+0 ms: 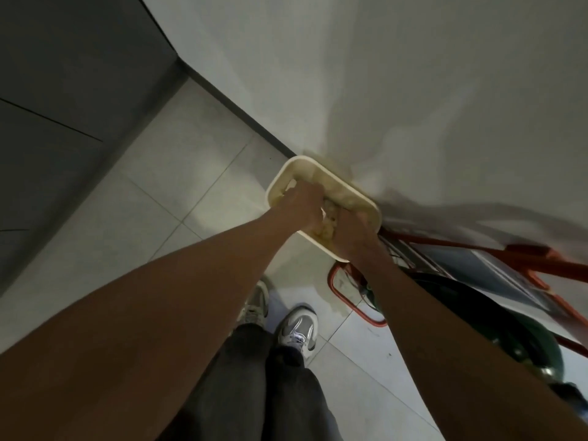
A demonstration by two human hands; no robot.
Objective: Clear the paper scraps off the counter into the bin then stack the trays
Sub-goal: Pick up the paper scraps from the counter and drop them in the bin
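Observation:
A cream rectangular bin [318, 168] stands on the tiled floor against the white wall. Both my arms reach down into it. My left hand [300, 203] is closed just above the bin's middle, and my right hand [351, 232] is closed at its near right rim. Pale crumpled paper scraps [329, 218] show between the two hands, pressed in their fingers. More pale scraps [289, 186] lie inside the bin at its left end. No trays or counter are in view.
A red metal frame [356, 308] with a dark green round object [509, 332] stands on the floor right of the bin. A dark cabinet [63, 90] fills the left. My feet in grey trainers [297, 332] stand on pale tiles.

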